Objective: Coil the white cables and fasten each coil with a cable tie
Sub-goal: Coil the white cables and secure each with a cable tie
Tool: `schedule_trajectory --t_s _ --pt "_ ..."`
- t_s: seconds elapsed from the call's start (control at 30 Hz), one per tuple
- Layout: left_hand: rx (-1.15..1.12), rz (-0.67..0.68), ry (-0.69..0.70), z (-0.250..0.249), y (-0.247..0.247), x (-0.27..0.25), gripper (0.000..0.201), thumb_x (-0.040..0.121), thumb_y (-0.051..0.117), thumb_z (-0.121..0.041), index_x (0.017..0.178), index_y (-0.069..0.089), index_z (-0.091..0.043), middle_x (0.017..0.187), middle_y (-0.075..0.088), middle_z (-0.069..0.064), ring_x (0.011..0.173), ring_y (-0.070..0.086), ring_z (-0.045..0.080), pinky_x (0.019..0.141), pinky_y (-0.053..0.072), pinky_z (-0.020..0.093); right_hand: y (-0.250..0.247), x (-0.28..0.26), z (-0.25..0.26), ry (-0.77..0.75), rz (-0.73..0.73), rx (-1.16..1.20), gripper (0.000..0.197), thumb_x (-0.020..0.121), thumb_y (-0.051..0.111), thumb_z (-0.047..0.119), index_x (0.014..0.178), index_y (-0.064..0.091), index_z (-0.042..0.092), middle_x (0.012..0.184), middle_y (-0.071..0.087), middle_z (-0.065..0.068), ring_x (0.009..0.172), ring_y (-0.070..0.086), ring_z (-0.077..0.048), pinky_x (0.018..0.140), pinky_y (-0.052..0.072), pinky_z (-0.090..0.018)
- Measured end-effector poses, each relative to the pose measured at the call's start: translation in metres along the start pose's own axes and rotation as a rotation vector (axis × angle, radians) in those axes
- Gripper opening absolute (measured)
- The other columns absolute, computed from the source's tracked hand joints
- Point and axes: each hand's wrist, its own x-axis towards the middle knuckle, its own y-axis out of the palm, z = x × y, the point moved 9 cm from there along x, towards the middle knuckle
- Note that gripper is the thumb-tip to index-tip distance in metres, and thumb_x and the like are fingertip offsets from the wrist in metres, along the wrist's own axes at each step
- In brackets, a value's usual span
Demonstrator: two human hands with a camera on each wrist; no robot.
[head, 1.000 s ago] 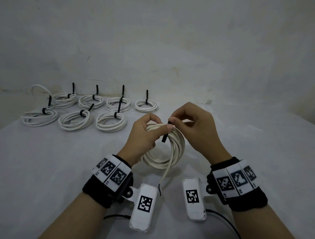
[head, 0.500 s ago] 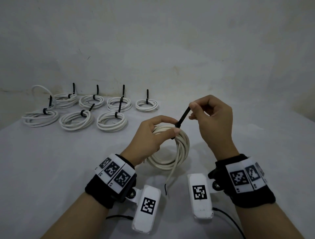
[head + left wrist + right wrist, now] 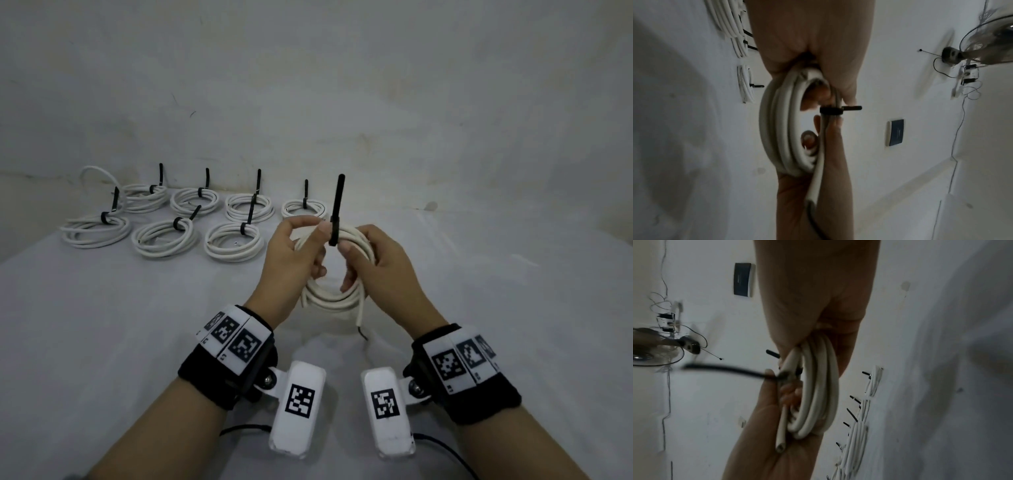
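— While both hands hold it above the counter [image 3: 102,308], where does the white coil [image 3: 337,294] sit?
— Between them: left hand [image 3: 294,260] fingers [image 3: 317,240] curl round its top, right hand [image 3: 380,270] grips alongside.
— And the tie?
— The black cable tie [image 3: 337,209] wraps the coil between both thumbs, tail pointing up.

Seven tied cable coils [image 3: 168,236] lie on the grey table [image 3: 102,325].
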Motion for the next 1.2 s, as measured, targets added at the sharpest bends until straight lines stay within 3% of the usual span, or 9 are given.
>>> schedule_trajectory --t_s 0.17,0.33,0.43,0.6,0.73,0.93,1.03,1.13,1.2 --pt "0.374 0.242 -0.109 0.011 0.005 0.002 0.029 0.096 0.047 -0.036 0.116 0.049 -0.015 0.075 0.060 0.002 0.065 0.063 0.009 0.056 0.052 0.024 -0.014 0.003 -0.021 0.062 -0.155 -0.050 0.018 0.094 0.057 0.025 0.092 0.062 0.009 0.058 0.056 0.001 0.042 0.059 -0.012 0.044 0.044 -0.019" --pt "0.617 0.234 -0.062 0.015 0.008 0.022 0.020 0.101 0.039 -0.029 0.112 0.045 -0.014 0.075 0.052 0.001 0.060 0.055 0.008 0.041 0.037 0.010 -0.016 0.008 -0.049 0.135 -0.164 -0.085 0.030 0.097 0.046 0.038 0.081 0.063 0.020 0.068 0.063 -0.004 0.063 0.064 -0.024 0.060 0.053 -0.036" --pt "0.645 0.182 -0.093 0.020 0.003 0.050 0.014 0.102 0.037 -0.027 0.108 0.042 -0.015 0.074 0.049 0.001 0.056 0.049 0.008 0.039 0.036 0.011 -0.020 0.004 -0.068 0.164 -0.156 -0.151 0.038 0.101 0.039 0.035 0.080 0.062 0.012 0.077 0.064 -0.007 0.072 0.060 -0.020 0.072 0.050 -0.037" --pt "0.653 -0.056 -0.221 0.046 -0.035 0.103 0.020 0.102 0.033 -0.027 0.111 0.041 -0.010 0.083 0.056 0.008 0.065 0.057 0.017 0.058 0.044 0.030 -0.024 0.002 -0.090 0.243 -0.082 -0.318 0.024 0.096 0.044 0.012 0.097 0.068 0.011 0.100 0.065 -0.002 0.094 0.057 -0.014 0.078 0.040 -0.023" --pt "0.939 -0.082 -0.274 0.063 -0.047 0.125 0.033 0.101 0.035 -0.019 0.123 0.043 0.004 0.117 0.058 0.026 0.107 0.057 0.038 0.089 0.045 0.042 -0.020 0.002 -0.097 0.284 -0.026 -0.366 0.021 0.094 0.047 0.010 0.100 0.067 0.009 0.104 0.063 -0.003 0.096 0.055 -0.016 0.083 0.040 -0.024" --pt "1.127 -0.034 -0.251 0.070 -0.045 0.140 0.029 0.098 0.037 -0.013 0.120 0.049 0.001 0.123 0.055 0.024 0.113 0.052 0.038 0.092 0.039 0.039 -0.017 0.004 -0.097 0.291 0.012 -0.414 0.021 0.094 0.047 0.011 0.100 0.067 0.010 0.102 0.060 0.001 0.096 0.053 -0.014 0.083 0.037 -0.022" --pt "1.193 -0.011 -0.286 0.076 -0.043 0.145 0.051 0.098 0.035 -0.043 0.120 0.053 -0.001 0.129 0.054 0.022 0.116 0.050 0.040 0.098 0.040 0.041 -0.017 0.004 -0.099 0.298 0.005 -0.411 0.020 0.093 0.049 0.011 0.097 0.068 0.011 0.099 0.059 0.002 0.095 0.052 -0.012 0.079 0.034 -0.019" --pt "1.365 0.105 -0.392 0.089 -0.039 0.139 0.098 0.067 0.038 -0.084 0.137 0.044 -0.016 0.142 0.043 0.015 0.129 0.039 0.040 0.107 0.031 0.045 -0.016 0.005 -0.099 0.291 0.008 -0.430 0.018 0.093 0.051 0.011 0.096 0.069 0.011 0.099 0.059 0.002 0.093 0.052 -0.011 0.075 0.032 -0.015" --pt "1.501 0.170 -0.383 0.092 -0.036 0.136 0.116 0.053 0.049 -0.089 0.143 0.034 -0.018 0.148 0.035 0.017 0.134 0.033 0.039 0.108 0.028 0.045 -0.016 0.005 -0.099 0.304 0.006 -0.413 0.018 0.092 0.051 0.011 0.096 0.069 0.011 0.101 0.060 0.001 0.094 0.052 -0.012 0.079 0.034 -0.017"
